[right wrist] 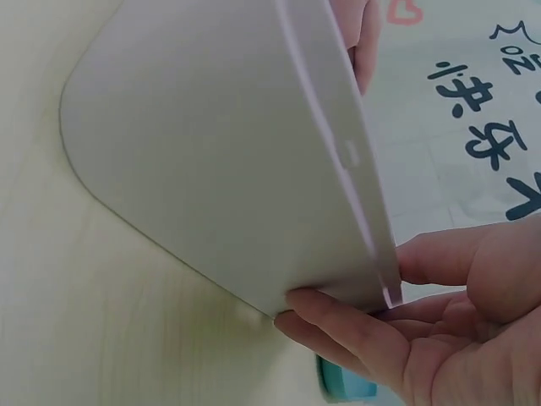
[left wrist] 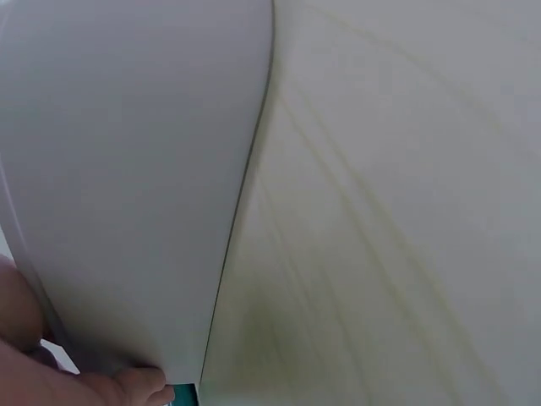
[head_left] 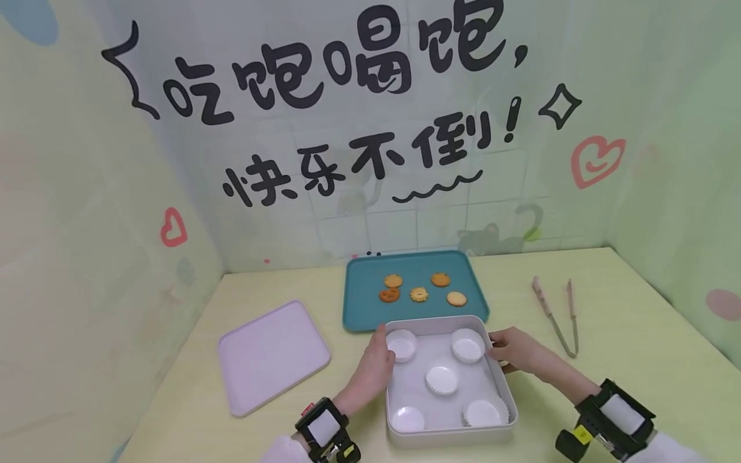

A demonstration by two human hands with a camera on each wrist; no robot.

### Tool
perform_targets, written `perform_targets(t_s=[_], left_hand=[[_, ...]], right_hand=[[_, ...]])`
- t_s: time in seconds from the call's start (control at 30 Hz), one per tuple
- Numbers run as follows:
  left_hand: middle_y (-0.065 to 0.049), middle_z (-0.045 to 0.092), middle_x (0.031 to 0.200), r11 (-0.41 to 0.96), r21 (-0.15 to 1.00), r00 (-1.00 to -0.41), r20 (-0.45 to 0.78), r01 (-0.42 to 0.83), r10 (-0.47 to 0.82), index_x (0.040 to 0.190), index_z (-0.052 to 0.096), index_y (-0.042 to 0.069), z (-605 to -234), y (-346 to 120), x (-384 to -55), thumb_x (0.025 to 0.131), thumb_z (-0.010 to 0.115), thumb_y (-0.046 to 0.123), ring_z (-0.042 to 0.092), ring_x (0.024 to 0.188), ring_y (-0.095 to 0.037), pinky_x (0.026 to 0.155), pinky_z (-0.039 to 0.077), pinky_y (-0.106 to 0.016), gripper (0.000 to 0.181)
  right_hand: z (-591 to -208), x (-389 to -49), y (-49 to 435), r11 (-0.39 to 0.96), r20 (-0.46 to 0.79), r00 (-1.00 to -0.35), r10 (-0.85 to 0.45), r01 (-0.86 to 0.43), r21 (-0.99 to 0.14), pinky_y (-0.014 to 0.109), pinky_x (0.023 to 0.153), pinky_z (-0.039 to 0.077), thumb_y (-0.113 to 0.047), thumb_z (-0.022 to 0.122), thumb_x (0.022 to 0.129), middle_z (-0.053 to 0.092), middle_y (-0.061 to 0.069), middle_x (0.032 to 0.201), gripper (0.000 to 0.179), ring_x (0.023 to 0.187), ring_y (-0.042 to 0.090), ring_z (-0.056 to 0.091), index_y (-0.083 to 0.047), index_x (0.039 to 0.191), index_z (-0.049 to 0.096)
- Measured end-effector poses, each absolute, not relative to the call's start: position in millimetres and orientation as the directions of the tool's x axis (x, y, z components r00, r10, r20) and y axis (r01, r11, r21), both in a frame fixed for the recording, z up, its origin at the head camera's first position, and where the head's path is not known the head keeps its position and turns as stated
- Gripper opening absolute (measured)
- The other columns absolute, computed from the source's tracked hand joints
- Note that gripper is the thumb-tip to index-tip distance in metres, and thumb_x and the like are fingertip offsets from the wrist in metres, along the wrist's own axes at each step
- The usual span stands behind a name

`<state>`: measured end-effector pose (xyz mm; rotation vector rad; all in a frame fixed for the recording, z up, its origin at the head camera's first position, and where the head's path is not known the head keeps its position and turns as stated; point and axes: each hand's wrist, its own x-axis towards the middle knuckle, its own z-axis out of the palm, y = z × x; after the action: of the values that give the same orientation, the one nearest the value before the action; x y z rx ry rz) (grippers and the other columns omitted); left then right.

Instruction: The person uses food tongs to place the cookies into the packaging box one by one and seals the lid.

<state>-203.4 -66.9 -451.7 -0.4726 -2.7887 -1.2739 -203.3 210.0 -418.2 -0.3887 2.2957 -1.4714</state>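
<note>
A pale yellow table (head_left: 642,328) bears the teal tray (head_left: 361,296); before it sits a squarish, off-white box (head_left: 451,438), smooth and round-cornered. The left hand (head_left: 372,365) grips its left wall, the right hand (head_left: 515,347) pinches its right. Inside stand five white fluted cups (head_left: 442,381).

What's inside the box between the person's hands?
Five white cupcake liners sit in the white box, one near each corner and one in the middle; all look empty. Whatever lies beneath the liners is covered and cannot be seen.
</note>
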Motion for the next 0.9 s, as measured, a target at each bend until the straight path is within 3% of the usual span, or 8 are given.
perform_targets(t_s=[0.43, 0.6, 0.73, 0.83, 0.9], left_hand=[[-0.037, 0.025, 0.133, 0.612, 0.729, -0.946, 0.168, 0.309, 0.277, 0.13, 0.019, -0.021, -450, -78, -204, 0.088, 0.039, -0.008, 0.028, 0.122, -0.042, 0.099, 0.026, -0.048, 0.049], [-0.039, 0.024, 0.131, 0.599, 0.734, -0.945, 0.202, 0.319, 0.256, 0.13, 0.018, -0.022, -450, -76, -201, 0.089, 0.043, -0.005, 0.027, 0.122, -0.043, 0.099, 0.026, -0.049, 0.051], [-0.04, 0.023, 0.131, 0.584, 0.754, -0.952, 0.196, 0.3, 0.236, 0.131, 0.014, -0.023, -453, -76, -189, 0.09, 0.045, -0.002, 0.026, 0.122, -0.044, 0.099, 0.026, -0.049, 0.055], [-0.04, 0.02, 0.131, 0.576, 0.767, -0.956, 0.179, 0.282, 0.23, 0.131, 0.012, -0.022, -453, -77, -180, 0.09, 0.043, -0.002, 0.024, 0.122, -0.044, 0.099, 0.025, -0.05, 0.055], [-0.04, 0.019, 0.132, 0.575, 0.771, -0.958, 0.171, 0.274, 0.228, 0.132, 0.012, -0.022, -453, -78, -175, 0.09, 0.042, -0.003, 0.023, 0.123, -0.045, 0.099, 0.024, -0.05, 0.055]], right_hand=[[-419, -204, 200, 0.435, -0.161, -0.896, -0.414, -0.039, -0.9, 0.042, 0.066, 0.053, 0.004, 0.051, 0.086, 0.057, 0.03, 0.101, 0.038, 0.091, 0.037, 0.057, 0.023, 0.117, 0.042], [-415, -209, 209, 0.509, -0.164, -0.925, -0.344, -0.036, -0.86, 0.04, 0.068, 0.053, -0.01, 0.055, 0.09, 0.055, 0.029, 0.105, 0.043, 0.091, 0.035, 0.057, 0.022, 0.117, 0.044], [-408, -220, 231, 0.688, -0.021, -0.972, -0.236, -0.152, -0.71, 0.043, 0.071, 0.051, -0.023, 0.054, 0.091, 0.053, 0.033, 0.106, 0.051, 0.091, 0.039, 0.056, 0.021, 0.116, 0.044], [-405, -232, 251, 0.822, 0.124, -0.978, -0.166, -0.207, -0.531, 0.052, 0.093, 0.032, -0.024, 0.056, 0.09, 0.052, 0.037, 0.101, 0.056, 0.09, 0.046, 0.052, 0.024, 0.114, 0.042], [-406, -238, 264, 0.893, 0.192, -0.976, -0.106, -0.178, -0.413, 0.058, 0.093, 0.024, -0.025, 0.058, 0.088, 0.05, 0.039, 0.094, 0.055, 0.09, 0.052, 0.047, 0.025, 0.107, 0.044]])
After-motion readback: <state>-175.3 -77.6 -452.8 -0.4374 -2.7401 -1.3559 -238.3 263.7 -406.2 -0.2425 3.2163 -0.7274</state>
